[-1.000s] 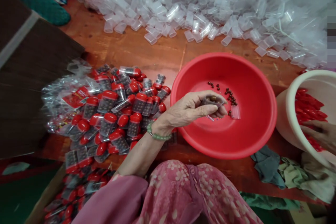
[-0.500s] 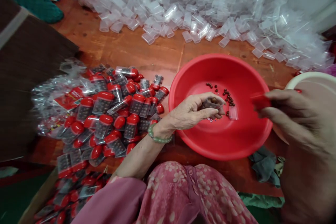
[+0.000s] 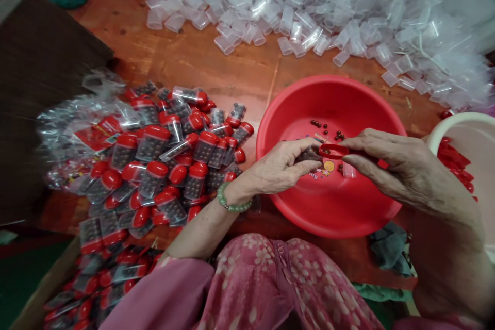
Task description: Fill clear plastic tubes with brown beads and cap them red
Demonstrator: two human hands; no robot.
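Over the red basin [image 3: 332, 216], my left hand [image 3: 284, 167] grips a clear plastic container [image 3: 308, 153] with dark brown balls inside. My right hand [image 3: 386, 165] pinches a red ring-shaped plastic piece [image 3: 333, 151] at the container's open end; whether the two are joined I cannot tell. Loose brown balls [image 3: 339, 135] lie on the basin floor beside an empty clear container [image 3: 349, 170], partly hidden behind my right hand. Inside my right palm a bit of red plastic [image 3: 382, 164] shows.
Filled containers with red caps [image 3: 154, 175] are piled to the left, next to clear plastic bags [image 3: 65, 134]. A heap of clear containers [image 3: 278, 10] spreads along the back. At right stands a white bucket [image 3: 444, 126] with red plastic pieces [image 3: 456, 160]; a grey cloth [image 3: 390, 247] lies below.
My right hand has come from inside the white bucket, carrying a red piece across to the container in my left hand. My left hand has stayed over the basin.
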